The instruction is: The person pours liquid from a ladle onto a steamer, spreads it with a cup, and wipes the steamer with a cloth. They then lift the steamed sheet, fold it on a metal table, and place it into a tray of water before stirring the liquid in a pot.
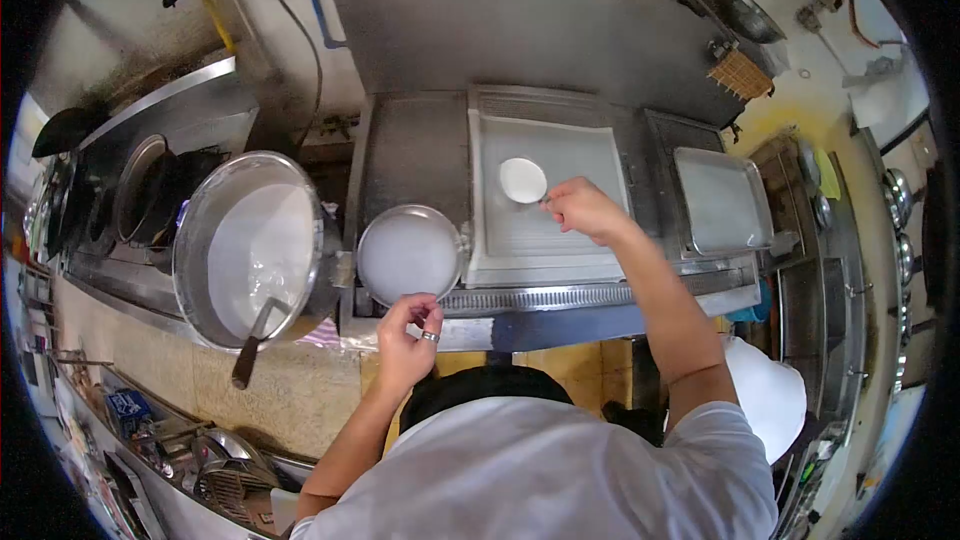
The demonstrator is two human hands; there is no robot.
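Note:
My right hand (580,210) is closed on the handle of a small round cup (522,181) full of white liquid. The cup is over a rectangular tray (590,155) lined with pale cloth. At the front edge of a round metal bowl (410,256) of white liquid, my left hand (412,325) has its fingers bent together at the rim. Left of that bowl stands a large pot (187,270) of white liquid, with a dark-handled ladle (248,355) leaning over its front rim.
Another rectangular tray (722,200) with pale contents sits at the right of the counter. A dark pan (145,188) is on the far left. A steel panel (480,25) rises behind the counter. Beside my right arm, something white and rounded (765,390) shows.

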